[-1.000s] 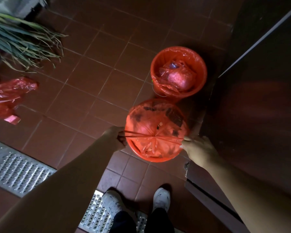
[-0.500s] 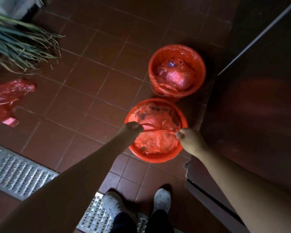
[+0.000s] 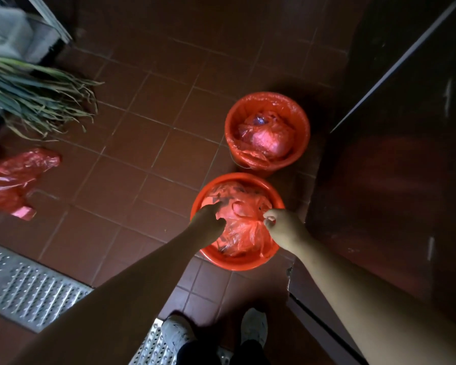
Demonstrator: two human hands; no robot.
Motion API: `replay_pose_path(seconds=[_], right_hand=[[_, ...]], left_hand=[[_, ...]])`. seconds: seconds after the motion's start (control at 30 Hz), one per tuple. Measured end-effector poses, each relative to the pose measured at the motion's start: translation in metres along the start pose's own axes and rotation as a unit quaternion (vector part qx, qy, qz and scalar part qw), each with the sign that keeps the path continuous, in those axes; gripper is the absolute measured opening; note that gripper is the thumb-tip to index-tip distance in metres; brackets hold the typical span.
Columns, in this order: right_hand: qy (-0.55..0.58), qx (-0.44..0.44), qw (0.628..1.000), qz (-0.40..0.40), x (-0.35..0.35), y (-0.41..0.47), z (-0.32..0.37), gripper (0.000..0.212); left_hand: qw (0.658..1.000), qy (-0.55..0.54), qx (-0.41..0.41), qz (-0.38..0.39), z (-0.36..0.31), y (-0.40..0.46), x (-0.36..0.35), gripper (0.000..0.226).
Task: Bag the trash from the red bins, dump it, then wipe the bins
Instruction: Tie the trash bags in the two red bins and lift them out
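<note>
Two red bins stand on the tiled floor by a dark wall. The near bin (image 3: 237, 262) holds a red trash bag (image 3: 241, 227) with its handles gathered at the top. My left hand (image 3: 208, 219) is over the bag's left side, fingers curled on the plastic. My right hand (image 3: 279, 225) pinches the bag's handle at the right rim. The far bin (image 3: 267, 101) has a red liner and a tied red bag (image 3: 269, 138) inside.
A loose red plastic bag (image 3: 13, 177) lies on the floor at the left. Long green leaves (image 3: 34, 93) spread from the upper left. A metal drain grate (image 3: 29, 288) runs along the lower left. My shoes (image 3: 253, 327) stand just behind the near bin.
Both hands have come inward from the near bin's rim toward its middle, drawing the bag's stretched handles together over the trash.
</note>
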State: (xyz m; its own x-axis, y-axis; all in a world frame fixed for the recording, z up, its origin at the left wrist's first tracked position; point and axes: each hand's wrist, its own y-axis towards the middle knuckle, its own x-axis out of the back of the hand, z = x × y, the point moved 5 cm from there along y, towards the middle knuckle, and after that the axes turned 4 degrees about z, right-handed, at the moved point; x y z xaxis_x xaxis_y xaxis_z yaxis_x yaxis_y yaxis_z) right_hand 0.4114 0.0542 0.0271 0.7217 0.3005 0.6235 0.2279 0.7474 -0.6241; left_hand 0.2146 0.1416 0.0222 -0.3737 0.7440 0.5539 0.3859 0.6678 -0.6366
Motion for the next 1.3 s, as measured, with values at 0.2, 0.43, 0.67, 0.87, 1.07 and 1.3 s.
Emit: replay_pose_path(seconds=[0.2,0.43,0.67,0.87,1.07,1.3], right_hand=[[-0.012,-0.002,1.0,-0.006,0.033,-0.006,0.02,0.027],[-0.002,-0.014,1.0,-0.023,0.024,0.017,0.034,0.025],[-0.001,-0.051,0.995,-0.088,-0.004,0.043,0.07,0.029],[0.042,-0.109,0.989,-0.089,0.016,0.045,0.194,0.038],[0.12,-0.117,0.978,-0.127,0.072,0.048,0.302,0.035],[0.142,-0.106,0.973,-0.145,0.119,0.091,0.353,0.032]], left_hand=[[0.997,0.072,0.0,0.022,-0.025,-0.005,0.025,0.059],[0.996,0.075,-0.005,0.037,-0.017,0.027,0.031,0.058],[0.995,0.074,-0.053,0.049,0.013,0.057,0.078,0.059],[0.986,0.124,-0.095,0.065,0.043,0.035,0.217,0.062],[0.98,0.149,-0.127,0.047,0.007,0.035,0.337,0.056],[0.971,0.152,-0.162,0.086,-0.061,0.084,0.398,0.053]])
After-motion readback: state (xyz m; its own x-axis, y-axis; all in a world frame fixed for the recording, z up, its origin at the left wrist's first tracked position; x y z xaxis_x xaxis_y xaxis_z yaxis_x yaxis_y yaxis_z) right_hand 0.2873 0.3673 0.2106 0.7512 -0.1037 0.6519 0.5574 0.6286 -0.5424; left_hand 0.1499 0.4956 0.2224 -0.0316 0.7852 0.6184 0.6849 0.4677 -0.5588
